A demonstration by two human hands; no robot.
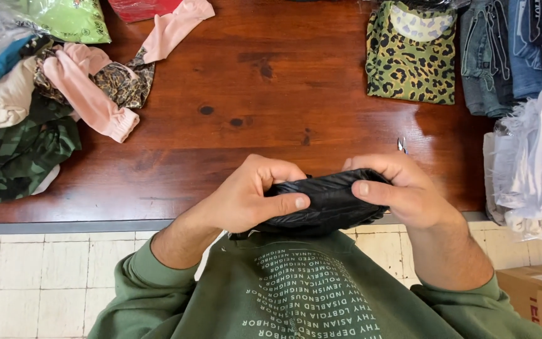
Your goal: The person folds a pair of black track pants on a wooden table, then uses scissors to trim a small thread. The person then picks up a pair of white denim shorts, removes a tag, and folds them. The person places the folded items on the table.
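Note:
Both my hands grip a small folded bundle of shiny black material (330, 201), held just above the near edge of a dark wooden table (252, 81). My left hand (252, 194) pinches its left end with the thumb on top. My right hand (399, 188) clamps its right end, thumb pressed across the bundle. The bundle's underside is hidden by my fingers. I wear a green sweatshirt with white lettering (308, 295).
A heap of clothes lies at the table's left, with pink sleeves (89, 88) and camouflage fabric (26, 150). A leopard-print top (412, 59), folded jeans (503, 50) and white garments in plastic (534, 157) fill the right. A cardboard box (541, 295) stands on the white tiled floor.

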